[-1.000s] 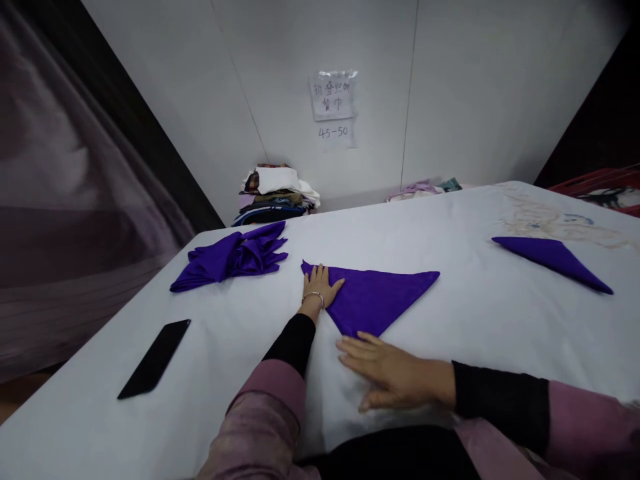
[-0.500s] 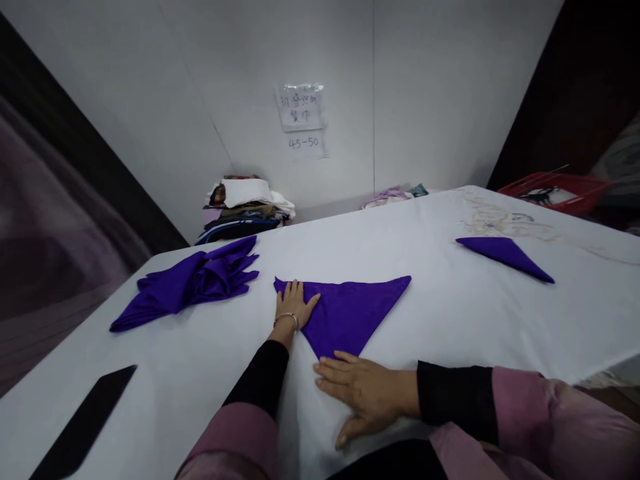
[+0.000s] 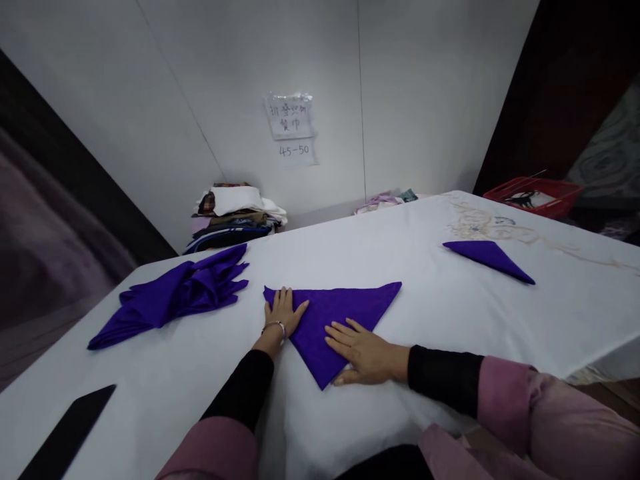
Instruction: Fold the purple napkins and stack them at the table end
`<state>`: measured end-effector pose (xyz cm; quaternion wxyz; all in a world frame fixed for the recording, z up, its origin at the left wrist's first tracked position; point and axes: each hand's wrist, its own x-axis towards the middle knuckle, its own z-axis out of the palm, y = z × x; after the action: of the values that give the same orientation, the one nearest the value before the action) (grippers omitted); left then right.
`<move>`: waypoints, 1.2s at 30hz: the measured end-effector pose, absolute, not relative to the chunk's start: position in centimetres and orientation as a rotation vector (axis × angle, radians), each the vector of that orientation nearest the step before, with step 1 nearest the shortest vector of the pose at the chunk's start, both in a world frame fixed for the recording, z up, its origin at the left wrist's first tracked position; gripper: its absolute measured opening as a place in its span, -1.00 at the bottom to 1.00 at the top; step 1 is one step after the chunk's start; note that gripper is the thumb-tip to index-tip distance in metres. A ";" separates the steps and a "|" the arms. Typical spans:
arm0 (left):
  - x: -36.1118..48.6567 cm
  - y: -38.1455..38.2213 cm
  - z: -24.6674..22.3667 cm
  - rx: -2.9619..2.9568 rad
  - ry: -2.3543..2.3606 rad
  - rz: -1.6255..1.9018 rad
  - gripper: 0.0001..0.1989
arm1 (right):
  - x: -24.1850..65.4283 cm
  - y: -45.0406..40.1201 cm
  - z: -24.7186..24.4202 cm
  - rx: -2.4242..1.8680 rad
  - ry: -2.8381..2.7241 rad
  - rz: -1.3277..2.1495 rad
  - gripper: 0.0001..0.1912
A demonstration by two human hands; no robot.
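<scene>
A purple triangle of cloth [image 3: 320, 327] lies flat on the white-covered table [image 3: 185, 373], directly before the person, its straight side away from them and its tip at 6 o'clock.

The left hand [image 3: 282, 316] is open, palm down at the cloth's 10 o'clock corner, gripping nothing; its placement probably anchors that end against sliding. The right hand [image 3: 364, 353], also open with fingers spread, lies across the slanting edge at 4 o'clock. That spread would share light pressure over the fabric, likely to level the layers without bunching them.

Judged from the triangle, a loose purple heap [image 3: 173, 293] sits towards 10 o'clock, within reach of the left arm, and a narrow purple piece [image 3: 490, 259] rests at 2 o'clock, well apart from the heap, perhaps so the two do not mix. A flat black object [image 3: 67, 433] lies at 8 o'clock, outside the hands' working area.
</scene>
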<state>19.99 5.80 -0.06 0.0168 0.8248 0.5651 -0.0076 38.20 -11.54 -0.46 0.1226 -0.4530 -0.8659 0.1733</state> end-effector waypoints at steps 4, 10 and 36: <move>21.3 2.6 0.8 2.692 1.689 0.153 -0.26 | 38.2 -11.6 -0.4 -1.312 -2.535 0.500 -0.07; 22.4 -3.6 -1.2 2.694 1.453 0.020 -0.27 | 38.1 -11.5 -0.2 -1.299 -2.516 0.538 -0.10; 22.3 -4.5 -1.2 2.731 1.463 0.049 -0.12 | 50.6 -9.6 1.7 -2.054 -2.146 0.164 -0.18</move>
<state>22.31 -4.50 -1.20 0.0218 0.8812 0.4720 0.0158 50.60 -9.60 1.74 0.0833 -0.6879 -0.7189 0.0550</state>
